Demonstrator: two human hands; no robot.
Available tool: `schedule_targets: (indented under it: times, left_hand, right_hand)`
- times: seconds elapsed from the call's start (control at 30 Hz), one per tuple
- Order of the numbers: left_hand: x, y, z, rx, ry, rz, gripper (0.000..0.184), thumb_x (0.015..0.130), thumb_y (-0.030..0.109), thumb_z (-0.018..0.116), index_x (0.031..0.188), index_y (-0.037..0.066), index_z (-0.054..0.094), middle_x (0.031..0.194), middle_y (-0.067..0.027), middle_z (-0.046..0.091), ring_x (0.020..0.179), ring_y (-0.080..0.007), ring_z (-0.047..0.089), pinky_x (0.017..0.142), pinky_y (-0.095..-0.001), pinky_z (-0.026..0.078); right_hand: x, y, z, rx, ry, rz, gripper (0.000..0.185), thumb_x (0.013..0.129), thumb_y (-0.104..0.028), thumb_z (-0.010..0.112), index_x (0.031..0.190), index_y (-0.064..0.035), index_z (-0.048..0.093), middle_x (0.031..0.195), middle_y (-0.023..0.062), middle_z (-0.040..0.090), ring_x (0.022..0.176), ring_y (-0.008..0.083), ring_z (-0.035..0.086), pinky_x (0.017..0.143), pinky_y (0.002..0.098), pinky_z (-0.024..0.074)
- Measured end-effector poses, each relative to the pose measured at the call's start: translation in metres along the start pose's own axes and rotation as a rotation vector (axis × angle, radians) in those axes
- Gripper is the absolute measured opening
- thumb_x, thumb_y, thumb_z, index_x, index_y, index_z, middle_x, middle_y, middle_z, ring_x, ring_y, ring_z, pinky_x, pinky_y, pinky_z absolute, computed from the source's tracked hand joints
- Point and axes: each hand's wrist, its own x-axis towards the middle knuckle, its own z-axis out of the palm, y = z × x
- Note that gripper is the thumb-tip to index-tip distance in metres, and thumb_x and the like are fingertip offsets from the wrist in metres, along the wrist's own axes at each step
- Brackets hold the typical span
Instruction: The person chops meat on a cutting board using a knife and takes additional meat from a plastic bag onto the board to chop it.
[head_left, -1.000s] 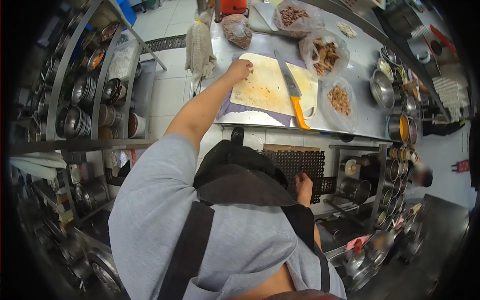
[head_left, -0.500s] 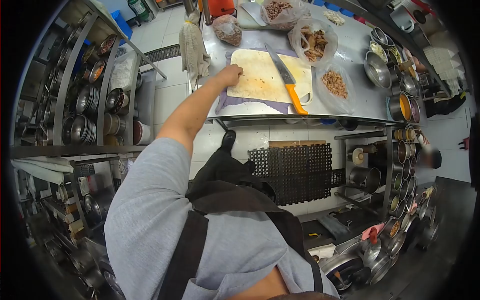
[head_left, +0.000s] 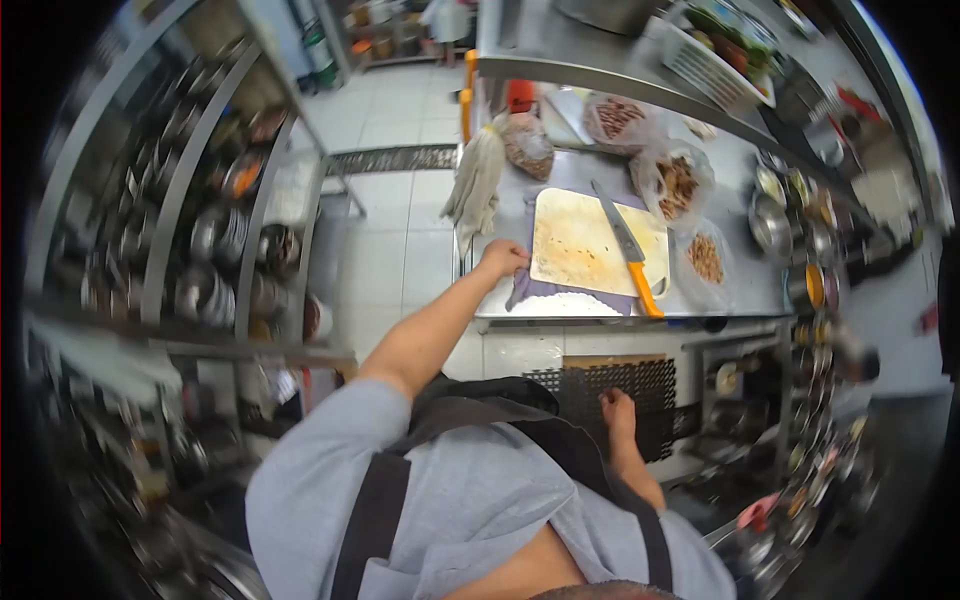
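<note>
My left hand (head_left: 505, 258) is at the left edge of a worn white cutting board (head_left: 580, 245), by the purple cloth (head_left: 523, 285) spread beneath it. Its fingers are closed; what they pinch, if anything, is too small to make out. A large knife (head_left: 622, 228) with an orange handle lies across the board's right side, apart from both hands. My right hand (head_left: 618, 410) hangs below the table's front edge, near my apron, with its fingers curled and nothing visible in them.
Plastic bags of brown pieces (head_left: 677, 188), chopped bits (head_left: 706, 258) and reddish chunks (head_left: 615, 118) stand around the board. Another tied bag (head_left: 527, 145) and a hanging towel (head_left: 474, 185) are at the left. Metal bowls (head_left: 770, 225) line the right; a shelf (head_left: 640, 75) crosses above the back.
My left hand has drawn back from the board's surface to its left edge. My right hand has come into view. The camera has tilted up, showing more of the room's far side.
</note>
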Motion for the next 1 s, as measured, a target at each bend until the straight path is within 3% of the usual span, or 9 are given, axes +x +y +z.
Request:
schedule_targets:
  times: [0.07, 0.17, 0.4, 0.53, 0.57, 0.77, 0.83, 0.9, 1.0]
  left_hand:
    - [0.005, -0.013, -0.005, -0.753, -0.051, -0.329, 0.016, 0.081, 0.004, 0.071, 0.096, 0.002, 0.07, 0.085, -0.0077, 0.07, 0.076, -0.0152, 0.066, 0.067, -0.028, 0.053]
    - [0.029, 0.003, -0.011, -0.823, -0.189, -0.269, 0.012, 0.082, 0.002, 0.069, 0.094, -0.001, 0.069, 0.077, -0.0031, 0.067, 0.065, -0.0099, 0.058, 0.056, -0.0218, 0.044]
    - [0.126, 0.199, 0.062, -0.553, -0.448, 0.178, 0.006, 0.079, 0.006, 0.07, 0.084, 0.002, 0.072, 0.069, -0.001, 0.065, 0.063, -0.0082, 0.057, 0.06, -0.0244, 0.045]
    - [0.175, 0.314, 0.14, 0.087, -0.135, 0.656, 0.029, 0.072, 0.01, 0.068, 0.1, 0.013, 0.077, 0.093, -0.0136, 0.074, 0.09, -0.0275, 0.071, 0.085, -0.0348, 0.054]
    - [0.179, 0.33, 0.152, 0.08, -0.143, 0.658, 0.029, 0.072, 0.01, 0.068, 0.1, 0.013, 0.077, 0.093, -0.0136, 0.074, 0.09, -0.0275, 0.071, 0.085, -0.0348, 0.054]
    - [0.19, 0.333, 0.188, 0.255, 0.002, 0.673, 0.032, 0.075, 0.01, 0.063, 0.104, 0.016, 0.076, 0.105, -0.0135, 0.072, 0.097, -0.0308, 0.068, 0.091, -0.0366, 0.053]
    - [0.195, 0.325, 0.185, 0.071, 0.017, 0.537, 0.032, 0.075, 0.014, 0.073, 0.107, 0.013, 0.074, 0.09, -0.0087, 0.073, 0.086, -0.0198, 0.07, 0.079, -0.0326, 0.054]
    - [0.197, 0.326, 0.177, -0.029, -0.025, 0.505, 0.029, 0.076, 0.012, 0.072, 0.105, 0.01, 0.074, 0.088, -0.0077, 0.073, 0.082, -0.017, 0.069, 0.076, -0.0309, 0.054]
    - [0.197, 0.327, 0.172, -0.219, -0.077, 0.503, 0.025, 0.079, 0.008, 0.071, 0.104, 0.006, 0.073, 0.085, -0.0061, 0.072, 0.075, -0.0127, 0.067, 0.07, -0.0282, 0.053]
  right_hand:
    - [0.0, -0.04, 0.01, 0.013, -0.059, 0.014, 0.027, 0.086, -0.021, 0.066, 0.104, -0.0006, 0.069, 0.095, 0.0224, 0.069, 0.094, 0.0397, 0.066, 0.082, 0.0455, 0.052]
    - [-0.014, -0.082, 0.029, 0.147, 0.023, 0.078, 0.027, 0.086, -0.022, 0.067, 0.102, -0.0006, 0.069, 0.092, 0.0214, 0.07, 0.091, 0.04, 0.066, 0.081, 0.045, 0.0525]
    - [-0.104, -0.066, 0.041, 0.209, 0.113, 0.182, 0.023, 0.087, -0.022, 0.065, 0.098, -0.0023, 0.068, 0.085, 0.0226, 0.068, 0.085, 0.0408, 0.066, 0.074, 0.047, 0.0515]
    - [-0.198, 0.049, 0.098, 0.13, 0.096, 0.6, 0.022, 0.083, -0.021, 0.064, 0.092, -0.0016, 0.07, 0.082, 0.0235, 0.068, 0.084, 0.0386, 0.068, 0.075, 0.0474, 0.0534]
    - [-0.222, 0.046, 0.08, 0.099, 0.07, 0.727, 0.021, 0.08, -0.017, 0.058, 0.088, -0.0014, 0.071, 0.091, 0.0249, 0.068, 0.091, 0.0443, 0.065, 0.084, 0.0512, 0.0518]
    - [-0.29, 0.119, 0.062, 0.012, -0.018, 0.829, 0.022, 0.08, -0.016, 0.058, 0.085, 0.0009, 0.072, 0.087, 0.0263, 0.068, 0.086, 0.0435, 0.067, 0.082, 0.0517, 0.0526]
    - [-0.277, 0.138, 0.056, 0.003, 0.008, 0.736, 0.022, 0.08, -0.016, 0.058, 0.083, 0.0009, 0.072, 0.085, 0.0261, 0.068, 0.086, 0.0428, 0.067, 0.084, 0.0512, 0.0523]
    - [-0.237, 0.158, 0.049, -0.119, -0.09, 0.612, 0.022, 0.08, -0.018, 0.059, 0.088, -0.0009, 0.072, 0.088, 0.0244, 0.068, 0.088, 0.0421, 0.067, 0.086, 0.0506, 0.0518]
    - [-0.16, 0.127, 0.009, -0.007, 0.119, 0.563, 0.023, 0.085, -0.023, 0.061, 0.099, -0.0066, 0.07, 0.1, 0.0202, 0.069, 0.096, 0.0405, 0.065, 0.085, 0.0504, 0.0516]
